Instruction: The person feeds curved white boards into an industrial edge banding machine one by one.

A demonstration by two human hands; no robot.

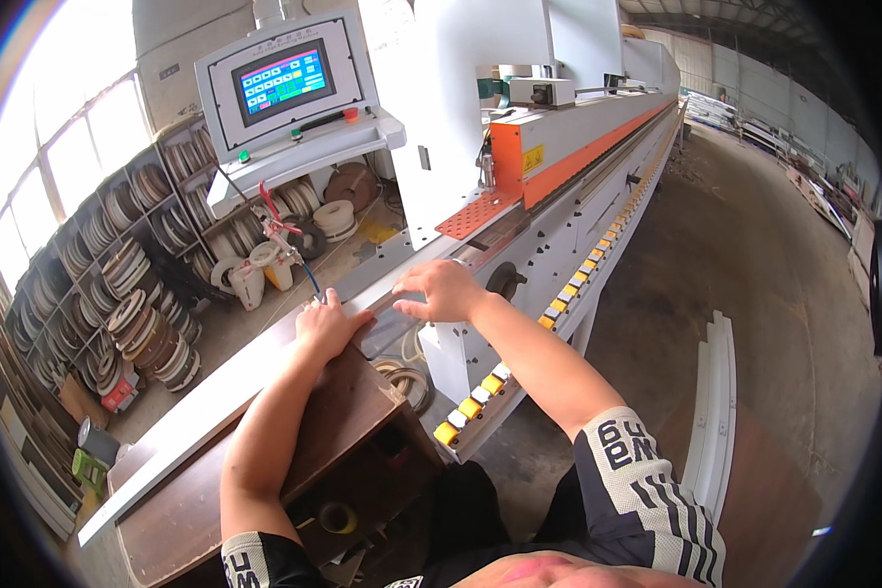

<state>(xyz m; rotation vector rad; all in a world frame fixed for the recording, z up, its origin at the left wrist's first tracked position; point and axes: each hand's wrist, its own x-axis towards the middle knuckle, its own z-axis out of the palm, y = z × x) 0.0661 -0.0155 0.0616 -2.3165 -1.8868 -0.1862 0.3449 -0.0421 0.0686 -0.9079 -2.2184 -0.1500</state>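
Note:
A long, narrow white board point(196, 426) slants from the lower left, across a brown wooden cabinet point(363, 387), towards the machine bed in the middle. My left hand point(325, 325) lies over this board, fingers at its far edge and thumb stretched to the right, gripping it from above. To its right, my right hand point(443, 291) hovers by the near side of the board's front end. Its fingers are bent and stand apart from the thumb, with nothing visible between them. Ahead of both hands is an orange perforated plate point(475, 216) on the machine.
A control panel point(284, 88) with a lit screen stands at the far left. Shelves point(98, 255) of edging rolls line the wall behind. Along the machine's near side runs a rail of yellow and white rollers point(559, 306). White profiles point(715, 412) lie on the floor at right.

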